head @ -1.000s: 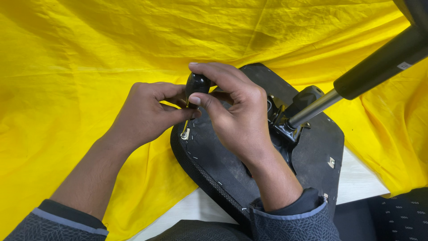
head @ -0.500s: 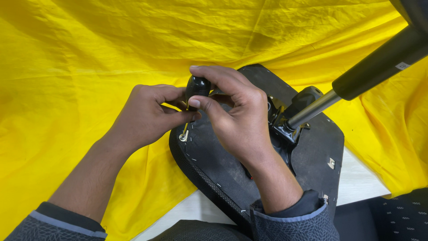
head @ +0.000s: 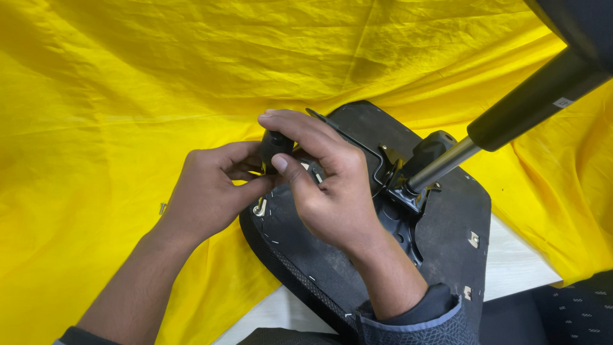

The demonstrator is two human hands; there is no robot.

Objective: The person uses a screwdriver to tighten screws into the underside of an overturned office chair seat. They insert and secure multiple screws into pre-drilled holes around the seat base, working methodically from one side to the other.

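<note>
An upturned black chair seat [head: 447,217] lies on a yellow cloth, its underside facing up. My right hand [head: 325,182] and my left hand [head: 214,191] meet at the seat's left edge, both pinching a small black knob [head: 274,145] between thumbs and fingers. A small brass-coloured metal bracket [head: 259,208] shows on the seat just below my left thumb. The metal mechanism plate [head: 399,191] sits at the seat's middle, and a gas-lift column [head: 511,115] rises from it toward the upper right.
The yellow cloth [head: 128,96] covers nearly the whole surface. A small loose screw [head: 162,207] lies on it left of my left hand. A bare white tabletop [head: 517,268] shows at the lower right, beside dark patterned fabric [head: 575,306].
Both hands stay on the knob; the fingers have shifted slightly around it, and the seat has barely moved.
</note>
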